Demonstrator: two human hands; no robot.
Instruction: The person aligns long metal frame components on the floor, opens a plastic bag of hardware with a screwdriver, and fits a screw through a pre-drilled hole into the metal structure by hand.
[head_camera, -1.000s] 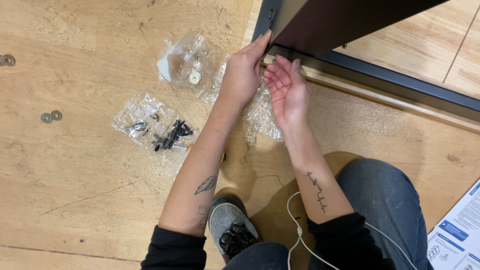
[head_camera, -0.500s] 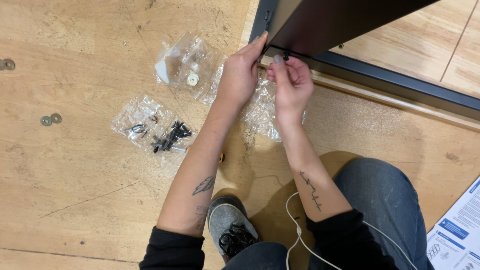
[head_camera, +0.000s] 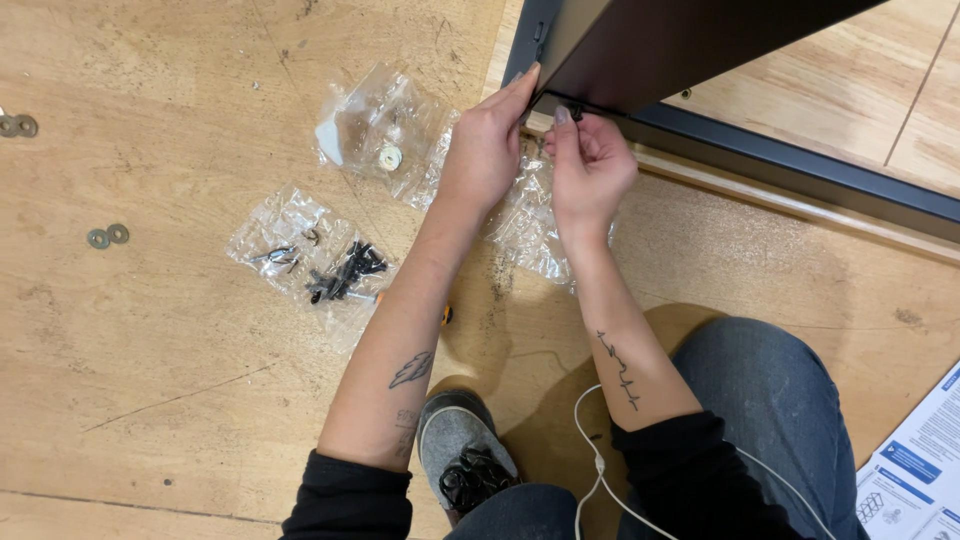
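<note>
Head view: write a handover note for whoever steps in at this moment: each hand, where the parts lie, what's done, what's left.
Left hand: fingers pressed against the edge of the dark panel, steadying it.
Right hand: fingertips pinch a small black fastener at the panel's lower edge.
Parts: bag of black screws and bag with a washer on the floor, left of the arms; loose washers further left; instruction sheet at lower right.
Done: bags lie open.
Left: fastener not visibly seated; whether it is threaded in cannot be told.
</note>
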